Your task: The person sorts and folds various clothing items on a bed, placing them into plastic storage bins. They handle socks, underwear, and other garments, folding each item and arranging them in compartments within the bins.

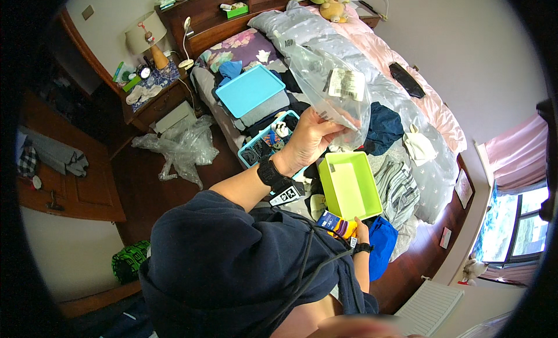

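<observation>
My left hand is raised over the bed, closed on the lower edge of a clear plastic bag. The bag hangs loosely and bears a white printed label. Lower down, close to my body, my right hand grips a yellow and dark-striped bundle with a blue card; its exact kind I cannot make out. Just beyond that hand sits a lime-green plastic box with nothing visible in it. Left of my raised wrist, a light-blue box holds several rolled cloth items, partly hidden by my arm.
A light-blue lid lies on folded clothes. Grey-striped clothing and a blue bag lie right of the green box. Crumpled clear plastic is on the floor at left, by a nightstand with a lamp. A radiator stands lower right.
</observation>
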A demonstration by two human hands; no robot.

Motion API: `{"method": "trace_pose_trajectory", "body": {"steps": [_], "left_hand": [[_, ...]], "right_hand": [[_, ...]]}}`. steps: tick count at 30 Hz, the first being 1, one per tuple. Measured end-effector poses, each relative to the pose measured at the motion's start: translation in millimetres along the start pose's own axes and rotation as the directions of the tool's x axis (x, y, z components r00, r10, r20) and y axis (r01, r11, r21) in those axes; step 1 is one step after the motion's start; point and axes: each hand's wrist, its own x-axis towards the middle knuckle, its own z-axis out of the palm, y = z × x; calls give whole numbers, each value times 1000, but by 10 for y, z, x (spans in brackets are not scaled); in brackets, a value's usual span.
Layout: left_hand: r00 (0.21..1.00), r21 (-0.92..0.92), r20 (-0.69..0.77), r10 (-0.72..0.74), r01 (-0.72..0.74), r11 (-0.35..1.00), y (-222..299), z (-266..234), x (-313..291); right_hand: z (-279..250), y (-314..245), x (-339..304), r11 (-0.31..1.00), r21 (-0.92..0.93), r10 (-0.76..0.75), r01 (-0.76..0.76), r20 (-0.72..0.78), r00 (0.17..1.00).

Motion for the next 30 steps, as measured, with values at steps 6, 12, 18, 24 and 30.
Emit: {"method": "trace_pose_trajectory", "body": {"steps": [6, 12, 18, 24, 30], "left_hand": [[999, 36, 14, 31, -31, 999, -8, 43, 7], [1000, 48, -9, 29, -28, 998, -15, 95, 28], [999, 67, -35, 21, -19, 998, -42, 106, 34], [993, 89, -105, -57, 66, 994, -110, -71, -25], [888, 313, -459, 20, 140, 939, -106, -1009, -578]], "right_hand": [[-33, 11, 31, 1000, 7, -8, 8, -13, 1000], [-113, 92, 171, 998, 57, 13, -14, 9, 1000], [-162, 194, 243, 997, 68, 34, -34, -4, 999], [-262, 278, 357, 998, -1, 66, -67, 86, 994], [-366, 319, 485, 977, -3, 203, -212, 309, 929]]}}
